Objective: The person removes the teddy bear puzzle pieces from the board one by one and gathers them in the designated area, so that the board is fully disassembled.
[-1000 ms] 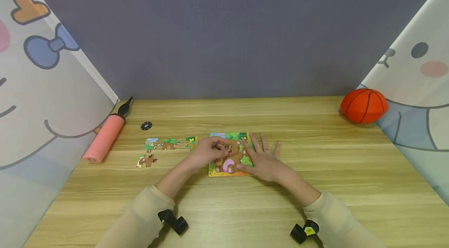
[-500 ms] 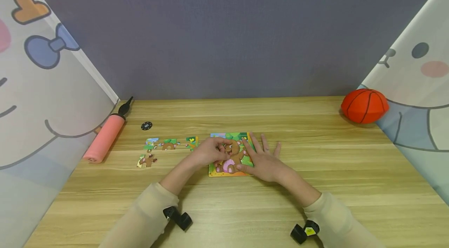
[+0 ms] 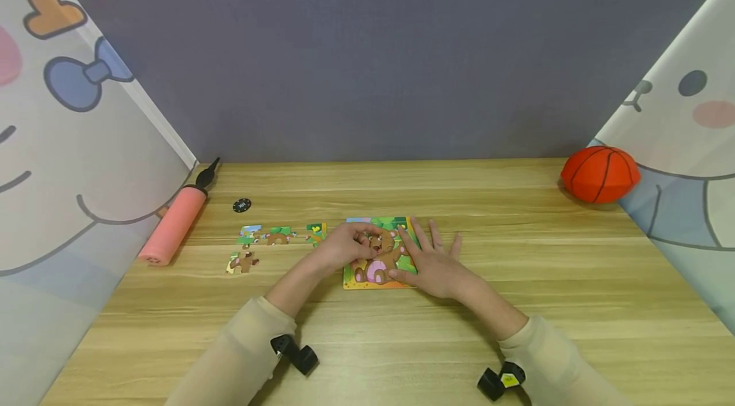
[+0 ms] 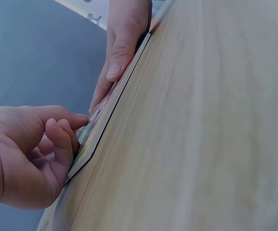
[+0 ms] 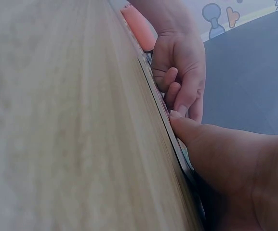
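Observation:
A bear jigsaw board (image 3: pixel 376 273) lies flat on the wooden table (image 3: pixel 517 304). My left hand (image 3: pixel 360 241) sits over the board's upper left with its fingers curled, pinching a puzzle piece that is mostly hidden under them. In the left wrist view the left hand (image 4: pixel 66 139) has its fingertips down at the board's edge (image 4: pixel 105 130). My right hand (image 3: pixel 427 256) lies flat with straight fingers on the board's right side, and its thumb (image 4: pixel 119 57) presses on the board. The right wrist view shows the left hand (image 5: pixel 179 82) curled just beyond the right hand (image 5: pixel 216 159).
Several loose puzzle pieces (image 3: pixel 279 235) lie left of the board, one nearer me (image 3: pixel 242 261). A pink hand pump (image 3: pixel 172 224) and a small black disc (image 3: pixel 242 205) sit at the far left. An orange ball (image 3: pixel 600 174) rests at the back right. Printed curtains flank the table.
Both hands stay on the board almost unmoved. My left forearm has shifted slightly to the right.

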A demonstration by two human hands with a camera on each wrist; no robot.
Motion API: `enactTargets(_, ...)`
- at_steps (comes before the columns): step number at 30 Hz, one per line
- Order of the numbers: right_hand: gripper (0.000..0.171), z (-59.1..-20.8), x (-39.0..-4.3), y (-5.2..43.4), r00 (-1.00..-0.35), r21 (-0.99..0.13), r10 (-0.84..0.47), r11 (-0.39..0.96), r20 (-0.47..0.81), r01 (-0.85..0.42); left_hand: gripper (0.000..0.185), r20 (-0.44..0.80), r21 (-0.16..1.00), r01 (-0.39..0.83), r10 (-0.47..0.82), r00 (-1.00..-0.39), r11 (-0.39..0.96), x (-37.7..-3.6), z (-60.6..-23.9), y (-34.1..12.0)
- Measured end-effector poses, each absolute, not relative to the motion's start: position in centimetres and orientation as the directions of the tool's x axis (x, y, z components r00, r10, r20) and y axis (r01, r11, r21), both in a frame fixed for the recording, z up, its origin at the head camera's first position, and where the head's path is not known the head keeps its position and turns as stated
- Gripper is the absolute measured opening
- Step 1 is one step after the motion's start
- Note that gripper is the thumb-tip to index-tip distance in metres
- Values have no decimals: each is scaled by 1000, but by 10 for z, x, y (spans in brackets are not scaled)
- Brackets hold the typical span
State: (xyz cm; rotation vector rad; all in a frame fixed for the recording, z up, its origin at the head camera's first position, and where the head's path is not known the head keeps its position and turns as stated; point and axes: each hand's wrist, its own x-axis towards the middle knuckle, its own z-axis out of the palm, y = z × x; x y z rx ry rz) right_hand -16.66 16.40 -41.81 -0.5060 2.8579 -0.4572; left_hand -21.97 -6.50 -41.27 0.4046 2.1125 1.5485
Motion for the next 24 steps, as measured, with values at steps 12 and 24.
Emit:
enactTargets(12, 94, -418, -167, 164, -919, -334, -362, 895, -155, -296, 30, -207, 968, -115, 449, -869, 223, -218, -416, -64)
enactTargets(24, 94, -419, -167, 164, -922, -334, -354, 898, -157, -288, 21, -173, 976, -106, 389, -905, 189, -216, -419, -62)
